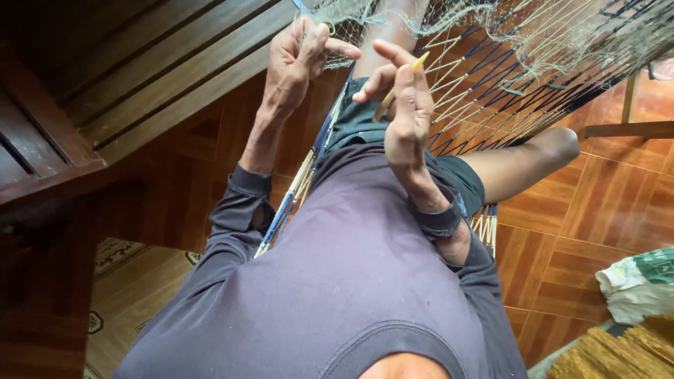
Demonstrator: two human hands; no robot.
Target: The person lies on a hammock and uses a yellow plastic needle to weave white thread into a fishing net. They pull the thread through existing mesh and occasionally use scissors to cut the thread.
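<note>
My left hand (298, 60) is raised with its fingers pinched on the fine greenish netting (351, 10) near the top of the view. My right hand (404, 95) is beside it, holding a thin yellow netting needle (419, 63) between thumb and fingers. I sit in a woven hammock (491, 91) of blue and cream cords that stretches away under my legs. My grey long-sleeved shirt (351, 281) fills the lower middle of the view. More pale net is bunched over the hammock at the upper right.
A dark wooden bench or wall of planks (140, 70) runs along the left. Reddish-brown floor tiles (597, 210) lie on the right. A white and green sack (642, 281) and a yellowish fibre heap (618, 354) sit at the lower right.
</note>
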